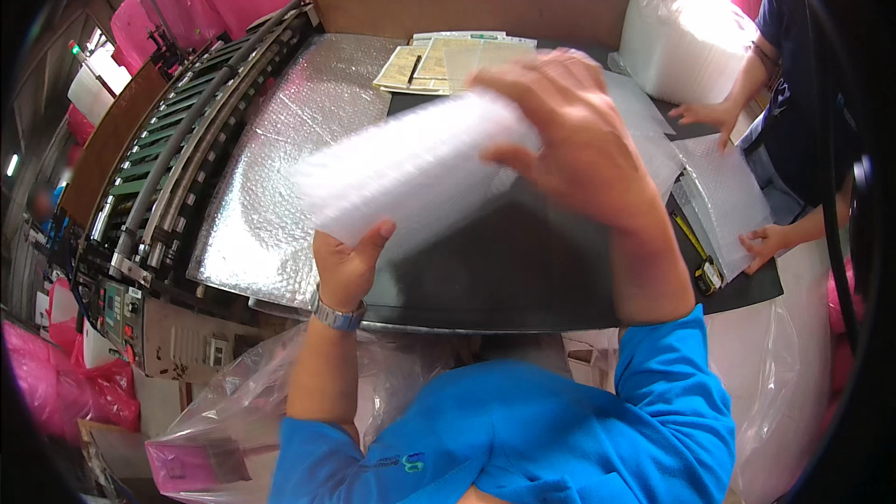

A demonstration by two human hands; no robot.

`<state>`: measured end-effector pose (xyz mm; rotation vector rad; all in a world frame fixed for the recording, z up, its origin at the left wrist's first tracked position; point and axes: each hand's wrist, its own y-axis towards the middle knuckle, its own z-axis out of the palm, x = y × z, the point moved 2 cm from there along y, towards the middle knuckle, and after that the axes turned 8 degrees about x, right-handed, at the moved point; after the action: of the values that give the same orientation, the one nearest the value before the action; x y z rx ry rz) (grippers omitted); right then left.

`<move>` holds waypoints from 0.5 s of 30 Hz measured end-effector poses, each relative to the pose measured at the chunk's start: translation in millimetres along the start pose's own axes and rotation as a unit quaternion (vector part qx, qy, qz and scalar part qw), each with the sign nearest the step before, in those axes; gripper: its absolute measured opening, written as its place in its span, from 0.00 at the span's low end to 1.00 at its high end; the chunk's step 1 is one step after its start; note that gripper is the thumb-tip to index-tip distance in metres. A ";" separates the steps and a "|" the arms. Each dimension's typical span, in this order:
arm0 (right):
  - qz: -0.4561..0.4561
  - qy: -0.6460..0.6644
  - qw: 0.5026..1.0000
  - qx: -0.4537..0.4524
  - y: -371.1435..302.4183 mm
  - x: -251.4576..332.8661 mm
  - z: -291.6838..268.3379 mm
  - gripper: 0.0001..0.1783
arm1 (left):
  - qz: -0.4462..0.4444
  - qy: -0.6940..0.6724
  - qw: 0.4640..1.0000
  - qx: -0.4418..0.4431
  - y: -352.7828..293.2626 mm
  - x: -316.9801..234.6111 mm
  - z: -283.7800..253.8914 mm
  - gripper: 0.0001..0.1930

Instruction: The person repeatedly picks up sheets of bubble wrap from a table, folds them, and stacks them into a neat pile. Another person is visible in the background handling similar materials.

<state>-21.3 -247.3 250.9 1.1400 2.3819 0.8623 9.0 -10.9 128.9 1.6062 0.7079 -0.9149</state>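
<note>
My left hand [347, 266], with a watch on its wrist, grips the near left end of a white bubble-wrap pouch [411, 163], its thumb on top. The pouch is held tilted above the dark table and is blurred by motion; I cannot make out whether it is one piece or a stack. At the pouch's right end is my right hand [569, 135], thumb and fingers apart around that end. Its fingers are smeared, so whether they grip the pouch cannot be told.
Silvery bubble wrap [271, 168] lies left, beside a roller machine [177, 131]. Papers with a pen [413, 70] lie at the back. At right, a co-worker's hands [765, 245] handle white bubble-wrap pouches [723, 177] near a yellow tape measure [709, 275]. A bagged white stack [686, 42] stands behind.
</note>
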 end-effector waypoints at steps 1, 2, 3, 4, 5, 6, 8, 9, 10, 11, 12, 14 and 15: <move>0.045 0.066 0.994 -0.069 -2.3 -6.9 3.1 0.38 | 0.021 -0.021 0.999 -0.025 0.3 0.0 0.3 0.27; 0.089 0.133 0.977 -0.137 -8.8 -19.5 12.6 0.43 | 0.041 -0.041 0.997 -0.052 0.3 0.0 -0.5 0.26; 0.133 0.196 0.950 -0.202 -19.1 -34.5 23.2 0.48 | 0.061 -0.065 0.993 -0.077 -0.3 -0.2 0.2 0.25; 0.162 0.339 0.907 -0.190 -33.7 -55.1 46.4 0.59 | 0.051 -0.101 0.990 -0.082 -0.8 6.7 0.8 0.25; 0.190 0.393 0.890 -0.136 -49.6 -69.1 73.9 0.59 | 0.037 -0.090 0.992 -0.078 -2.7 13.2 1.4 0.26; 0.217 0.442 0.867 -0.083 -62.3 -79.5 100.4 0.60 | 0.025 -0.080 0.994 -0.072 -4.6 19.7 3.1 0.26; 0.199 0.585 0.786 -0.034 -79.2 -73.9 153.5 0.57 | -0.004 -0.027 0.998 -0.049 -14.4 45.4 5.7 0.27; 0.239 0.589 0.772 -0.008 -88.6 -69.0 176.6 0.56 | -0.018 0.018 0.999 -0.038 -23.2 64.5 4.4 0.27; 0.281 0.592 0.756 0.019 -93.4 -61.9 188.1 0.54 | -0.035 0.062 0.997 -0.024 -28.6 72.1 5.2 0.27; 0.290 0.605 0.741 0.021 -94.7 -59.8 193.6 0.54 | -0.043 0.049 0.997 -0.039 -33.5 75.6 5.3 0.27; 0.301 0.619 0.725 0.021 -93.9 -56.4 195.9 0.54 | -0.051 0.037 0.997 -0.053 -36.9 76.6 7.4 0.26; 0.324 0.611 0.722 0.011 -95.7 -54.6 201.2 0.52 | -0.049 0.020 0.994 -0.099 -36.6 75.2 8.5 0.26; 0.335 0.589 0.735 0.000 -97.6 -56.0 205.7 0.51 | -0.037 0.016 0.990 -0.133 -33.0 71.1 7.7 0.25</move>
<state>70.6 -263.3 35.7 1.8557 2.7480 2.4299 17.3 -12.4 50.7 1.3682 0.8782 -0.8128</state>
